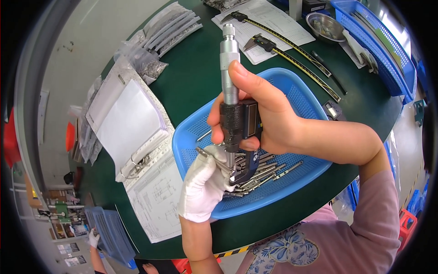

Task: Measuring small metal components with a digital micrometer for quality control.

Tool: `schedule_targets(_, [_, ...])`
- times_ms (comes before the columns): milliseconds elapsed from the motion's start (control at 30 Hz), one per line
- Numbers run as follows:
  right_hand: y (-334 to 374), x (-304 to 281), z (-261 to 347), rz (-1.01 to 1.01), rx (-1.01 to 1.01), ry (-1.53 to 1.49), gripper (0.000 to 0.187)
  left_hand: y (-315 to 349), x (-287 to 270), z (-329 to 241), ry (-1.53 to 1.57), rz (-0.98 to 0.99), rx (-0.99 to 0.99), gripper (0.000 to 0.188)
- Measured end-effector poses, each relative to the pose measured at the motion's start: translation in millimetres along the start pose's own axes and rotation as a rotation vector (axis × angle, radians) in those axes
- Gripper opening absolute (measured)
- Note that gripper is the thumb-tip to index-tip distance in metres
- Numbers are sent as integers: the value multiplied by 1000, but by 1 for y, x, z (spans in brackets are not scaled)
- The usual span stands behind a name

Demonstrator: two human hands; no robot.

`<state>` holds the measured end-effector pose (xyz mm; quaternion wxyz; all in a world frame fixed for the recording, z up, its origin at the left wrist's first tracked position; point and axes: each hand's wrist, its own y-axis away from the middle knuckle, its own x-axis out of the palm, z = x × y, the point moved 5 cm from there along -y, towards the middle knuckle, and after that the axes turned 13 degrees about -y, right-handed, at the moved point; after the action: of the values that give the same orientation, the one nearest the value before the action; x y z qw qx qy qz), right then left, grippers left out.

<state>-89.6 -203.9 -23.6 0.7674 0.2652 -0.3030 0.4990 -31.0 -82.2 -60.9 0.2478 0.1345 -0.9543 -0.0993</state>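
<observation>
My bare right hand (271, 112) is closed around a digital micrometer (232, 125), held upright with its silver thimble at the top and its dark frame low. My left hand (197, 189), in a white glove, pinches a slim metal pin (202, 152) by the micrometer's lower end. The pin lies at a slant near the measuring gap; whether the jaws touch it I cannot tell. Both hands are over a blue perforated basket (269, 200), where several similar metal pins (287, 170) lie in a loose pile, partly hidden by the micrometer frame and the glove.
Left of the basket rests an open ring binder (132, 123) above a drawing sheet (157, 201). Bagged parts (169, 27) lie at the far left. Two digital calipers (269, 45), a metal bowl (325, 26) and another blue basket (388, 59) stand behind. Another person's gloved hand (94, 238) shows at lower left.
</observation>
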Motion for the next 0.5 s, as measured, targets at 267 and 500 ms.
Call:
schedule_targets(267, [0, 1, -5, -19, 27, -181, 71, 1, -4, 3, 165, 67, -54, 18])
schedule_targets(500, [3, 3, -9, 34, -32, -195, 64, 5, -3, 5, 170, 4, -76, 17])
